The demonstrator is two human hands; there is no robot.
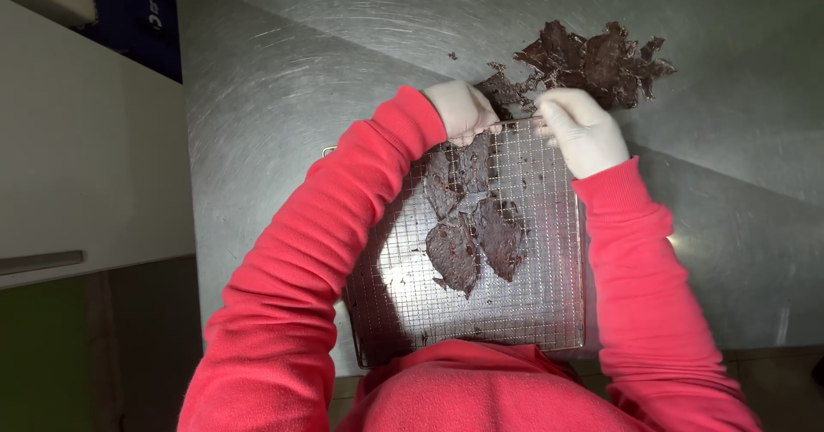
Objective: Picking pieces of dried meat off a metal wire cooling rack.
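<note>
A square wire mesh rack (541, 303) lies on a steel table right in front of me. Several flat dark brown dried slabs (470, 226) stick to its mesh. My left hand (462, 108), in a white glove and red sleeve, is at the rack's far edge with its fingers closed on a dark piece there (501, 90). My right hand (584, 130), also gloved, rests on the far right part of the rack, fingers curled on the mesh edge. Just beyond both hands sits a pile of torn dark pieces (592, 61) on the table.
The brushed steel table (292, 97) stretches left and right of the rack. A white cabinet or counter (77, 157) with a grey handle stands to the left. A small dark crumb (452, 55) lies on the steel near the pile.
</note>
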